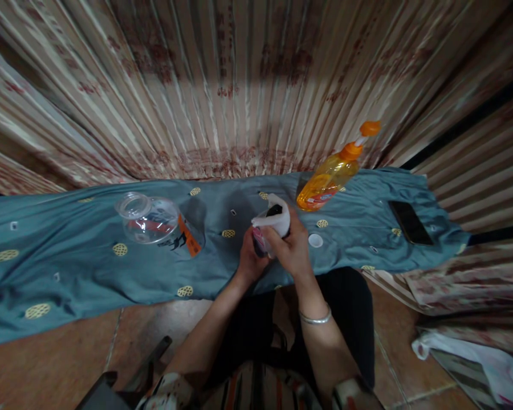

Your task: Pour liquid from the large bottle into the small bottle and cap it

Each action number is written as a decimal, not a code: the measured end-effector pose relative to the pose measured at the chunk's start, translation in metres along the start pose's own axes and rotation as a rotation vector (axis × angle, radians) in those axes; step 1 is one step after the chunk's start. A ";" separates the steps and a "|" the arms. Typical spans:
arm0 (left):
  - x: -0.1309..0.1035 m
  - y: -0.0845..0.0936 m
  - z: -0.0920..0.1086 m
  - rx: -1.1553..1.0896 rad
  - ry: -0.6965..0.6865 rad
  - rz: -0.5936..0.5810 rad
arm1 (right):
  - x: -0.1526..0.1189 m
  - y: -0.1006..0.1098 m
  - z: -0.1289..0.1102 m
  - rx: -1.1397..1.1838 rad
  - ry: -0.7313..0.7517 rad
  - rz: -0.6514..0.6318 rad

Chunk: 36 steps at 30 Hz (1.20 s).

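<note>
A small dark container (260,244) with a pink mark is gripped low down by my left hand (251,257), near the middle of the cloth-covered surface. Around its upper part is a white cloth or tissue (281,221), pressed there by the closed fingers of my right hand (291,245). Something black shows inside the folds of the white material. Just right of my right hand lies a small round white cap (315,241). Behind it stands an orange pump bottle (325,183) with orange liquid.
A clear plastic jar (154,221) with an orange and black label is on the left of the teal cloth (214,265). A dark phone (409,222) lies at the right. Pleated curtains (239,114) hang behind the surface.
</note>
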<state>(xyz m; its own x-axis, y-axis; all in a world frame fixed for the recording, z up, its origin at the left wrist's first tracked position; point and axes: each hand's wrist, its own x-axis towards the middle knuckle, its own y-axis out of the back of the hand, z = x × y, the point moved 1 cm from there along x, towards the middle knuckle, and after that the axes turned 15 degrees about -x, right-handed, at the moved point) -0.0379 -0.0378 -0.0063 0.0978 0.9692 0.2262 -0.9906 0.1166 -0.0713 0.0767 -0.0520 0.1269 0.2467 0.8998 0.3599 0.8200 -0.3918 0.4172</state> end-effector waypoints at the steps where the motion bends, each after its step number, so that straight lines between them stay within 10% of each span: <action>1: 0.000 -0.001 -0.001 -0.002 0.007 0.009 | 0.005 -0.001 -0.007 -0.047 -0.016 0.021; 20: -0.002 -0.012 -0.014 -0.074 -0.092 0.070 | -0.020 -0.024 0.014 -0.108 -0.106 0.212; 25: -0.001 -0.008 -0.011 -0.039 -0.076 0.043 | -0.008 -0.009 0.007 -0.098 -0.069 0.109; 31: -0.001 -0.002 0.004 -0.001 0.030 -0.037 | 0.031 0.010 0.007 0.186 -0.073 -0.372; 36: -0.002 -0.003 0.007 0.011 0.027 -0.018 | 0.038 0.006 0.016 0.281 -0.115 -0.379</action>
<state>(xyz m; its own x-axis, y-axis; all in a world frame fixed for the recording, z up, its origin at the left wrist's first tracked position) -0.0360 -0.0421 0.0004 0.1181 0.9724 0.2011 -0.9897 0.1318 -0.0562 0.0995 -0.0175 0.1298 -0.0535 0.9908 0.1246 0.9670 0.0203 0.2540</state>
